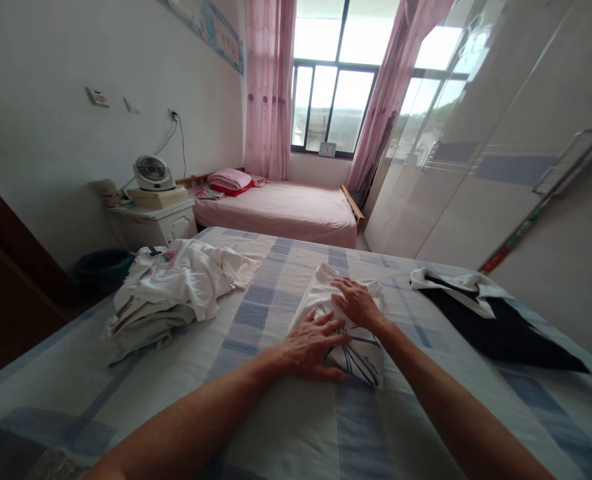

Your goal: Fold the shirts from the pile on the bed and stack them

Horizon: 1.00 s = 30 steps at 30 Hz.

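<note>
A white shirt with dark line drawings lies folded into a flat bundle on the bed, in the middle of the view. Across its near left part rests my left hand, fingers spread and palm down. My right hand lies flat on the upper right of the same shirt, its fingers stretched out and a ring on one of them. Both hands press on the cloth without gripping it. Parts of the shirt are hidden under them.
Left on the checked bedsheet is a pile of white and grey clothes. A black and white garment lies at the right. Beyond stand a pink bed, a bedside cabinet with a fan, and a glossy wardrobe.
</note>
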Each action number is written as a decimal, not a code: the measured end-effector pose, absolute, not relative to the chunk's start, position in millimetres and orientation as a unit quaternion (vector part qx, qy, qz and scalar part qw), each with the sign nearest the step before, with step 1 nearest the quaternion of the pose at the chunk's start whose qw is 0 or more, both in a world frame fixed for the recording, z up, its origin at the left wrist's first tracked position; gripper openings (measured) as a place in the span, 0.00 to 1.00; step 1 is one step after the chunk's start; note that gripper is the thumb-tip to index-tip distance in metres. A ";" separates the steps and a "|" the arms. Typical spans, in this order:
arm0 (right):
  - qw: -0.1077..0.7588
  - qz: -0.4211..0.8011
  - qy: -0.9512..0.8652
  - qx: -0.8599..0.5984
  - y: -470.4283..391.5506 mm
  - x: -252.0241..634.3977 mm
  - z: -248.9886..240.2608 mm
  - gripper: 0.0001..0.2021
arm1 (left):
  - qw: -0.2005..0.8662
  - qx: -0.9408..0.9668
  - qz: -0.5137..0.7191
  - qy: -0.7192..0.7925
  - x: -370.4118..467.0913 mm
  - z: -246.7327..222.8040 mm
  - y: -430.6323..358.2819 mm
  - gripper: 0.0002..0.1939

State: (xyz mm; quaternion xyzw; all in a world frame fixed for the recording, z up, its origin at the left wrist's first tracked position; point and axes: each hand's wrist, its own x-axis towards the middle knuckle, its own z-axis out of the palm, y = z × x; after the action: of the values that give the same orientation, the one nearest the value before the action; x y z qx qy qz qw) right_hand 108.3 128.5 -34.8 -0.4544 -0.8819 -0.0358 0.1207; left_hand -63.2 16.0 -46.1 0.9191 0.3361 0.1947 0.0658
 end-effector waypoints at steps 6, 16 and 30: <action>0.069 0.044 -0.909 -0.409 145.8 68.2 -41.8 0.23 | 0.039 0.918 0.197 0.341 -59.5 -46.9 11.8 0.37; 0.178 0.083 -0.864 -0.464 165.6 69.0 -17.8 0.21 | 0.043 0.939 0.165 0.300 -73.3 -32.7 17.6 0.32; 0.303 0.735 -0.421 -0.437 -45.7 107.9 -12.7 0.19 | 0.031 0.842 0.294 0.451 -66.3 -34.3 21.6 0.13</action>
State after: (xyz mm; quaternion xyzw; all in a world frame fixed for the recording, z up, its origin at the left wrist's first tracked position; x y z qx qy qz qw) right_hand 107.9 -45.7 -12.7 -0.4368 -0.4206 0.7354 0.3025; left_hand -66.3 21.6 -34.3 0.8422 0.4511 0.2936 0.0315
